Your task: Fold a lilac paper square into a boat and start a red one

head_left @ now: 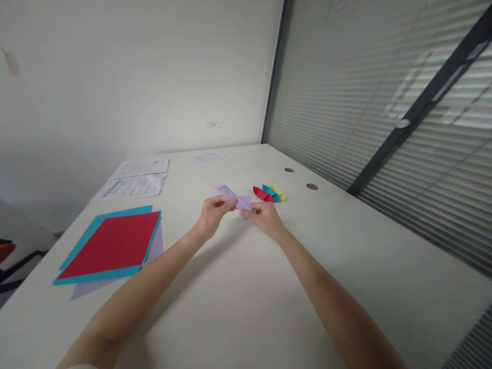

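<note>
1. Lilac folded paper (243,202) hangs above the white tabletop (219,312), left hand (213,213) pinching its middle, right hand (266,217) its right end!
2. Careful: uneven tugging between those pinches could tear or loosen the creases.

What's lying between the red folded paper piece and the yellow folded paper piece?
In the head view, a blue folded paper piece lies between the red piece and yellow piece.

Both hands (268,218) pinch a folded lilac paper (243,202) above a white table (230,312), near three bright folded pieces (271,193).
</note>
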Available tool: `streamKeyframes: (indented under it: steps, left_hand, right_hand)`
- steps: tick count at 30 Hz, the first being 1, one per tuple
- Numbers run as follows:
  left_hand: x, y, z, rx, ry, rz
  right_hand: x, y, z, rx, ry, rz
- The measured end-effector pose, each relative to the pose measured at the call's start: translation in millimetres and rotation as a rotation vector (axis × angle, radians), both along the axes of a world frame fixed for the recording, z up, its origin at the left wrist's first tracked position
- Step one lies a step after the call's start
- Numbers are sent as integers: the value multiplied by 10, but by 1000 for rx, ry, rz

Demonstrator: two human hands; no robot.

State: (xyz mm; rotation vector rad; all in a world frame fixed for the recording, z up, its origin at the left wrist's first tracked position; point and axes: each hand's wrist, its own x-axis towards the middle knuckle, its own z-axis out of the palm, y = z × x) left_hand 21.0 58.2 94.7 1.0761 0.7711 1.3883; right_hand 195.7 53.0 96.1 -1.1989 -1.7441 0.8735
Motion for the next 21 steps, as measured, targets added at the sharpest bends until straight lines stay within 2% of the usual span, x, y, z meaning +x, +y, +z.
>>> streamKeyframes:
  steps: [2,7,13,18,21]
  left_hand:
    - [-7,3,7,22,7,27]
    - [-37,26,40,5,-28,-8]
    - [-56,65,44,-4,-82,39]
    - [-53,58,34,10,-48,59]
    - [-56,53,31,45,-2,73]
  right_hand:
    - [-19,-8,1,-27,17,11]
    - [-27,-41,-17,-54,12,-9]
    - [-24,-62,-10,-73,3,-9]
    - [9,-24,-18,-101,-31,-2]
    - [28,-11,-31,-61,-60,-23]
